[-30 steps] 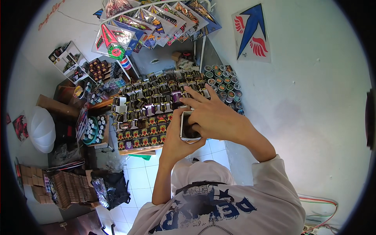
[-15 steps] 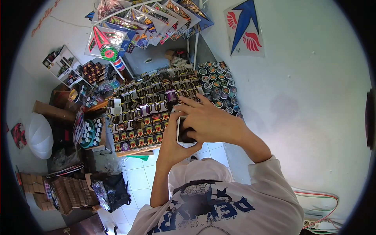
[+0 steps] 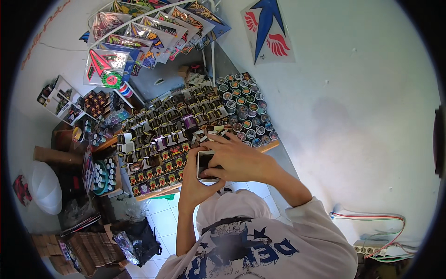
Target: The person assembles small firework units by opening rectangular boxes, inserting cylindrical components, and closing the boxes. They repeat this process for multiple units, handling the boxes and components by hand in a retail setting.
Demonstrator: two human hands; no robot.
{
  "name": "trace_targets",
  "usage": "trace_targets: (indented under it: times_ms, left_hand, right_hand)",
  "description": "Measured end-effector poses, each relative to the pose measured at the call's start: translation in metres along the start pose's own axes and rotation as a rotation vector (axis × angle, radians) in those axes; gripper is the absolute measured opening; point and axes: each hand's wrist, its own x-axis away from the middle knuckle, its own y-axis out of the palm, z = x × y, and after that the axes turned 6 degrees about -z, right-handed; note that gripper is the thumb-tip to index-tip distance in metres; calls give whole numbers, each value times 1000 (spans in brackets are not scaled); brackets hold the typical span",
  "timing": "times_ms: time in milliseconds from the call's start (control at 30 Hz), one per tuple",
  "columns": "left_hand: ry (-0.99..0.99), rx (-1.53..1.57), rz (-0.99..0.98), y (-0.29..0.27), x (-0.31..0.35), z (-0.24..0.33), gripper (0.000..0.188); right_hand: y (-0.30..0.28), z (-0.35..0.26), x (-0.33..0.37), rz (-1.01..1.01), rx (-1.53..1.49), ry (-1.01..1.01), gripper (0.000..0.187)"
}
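Note:
Above the near edge of the table, my left hand (image 3: 191, 183) is closed around a small open-topped box (image 3: 200, 166) with pale edges and a dark inside. My right hand (image 3: 239, 160) comes over the box from the right, gripping at its opening. Its thumb and a bent finger reach inside, while the upper fingers stretch across the far side. Whatever lies deep in the box is hidden by these fingers. Just beyond my hands stand rows of small dark boxes with yellow trim (image 3: 169, 139), many with raised flaps. The nearest rows show red and yellow fronts (image 3: 160, 181).
Round lidded tubs (image 3: 251, 109) stand stacked along the table's right side. Kites in clear sleeves (image 3: 139, 39) hang from a white rack behind. To the left are a tray of white-capped bottles (image 3: 104, 176), stacked cardboard (image 3: 95, 251) and a black bag (image 3: 141, 239). A wall (image 3: 353, 116) bounds the right.
The view has shifted, so the table and rack sit further left. My hands keep the box between them, and my right fingers stay in its opening with only slight movement.

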Motion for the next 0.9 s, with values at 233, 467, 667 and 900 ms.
trace_targets:
  times_ms: [233,467,667,900]
  left_hand:
    - [37,133,-79,11,-29,-6,81]
    - [32,185,-170,47,-76,-50,76]
    - [-54,166,-149,83,-135,-110,80]
    - [-184,163,-107,130,-200,-180,80]
  right_hand:
    - [32,19,18,469,-458,105,24]
    - [37,72,50,803,-688,257,30]
    - [51,191,25,925,-650,542,39]
    - [87,336,-31,903,-502,631,34]
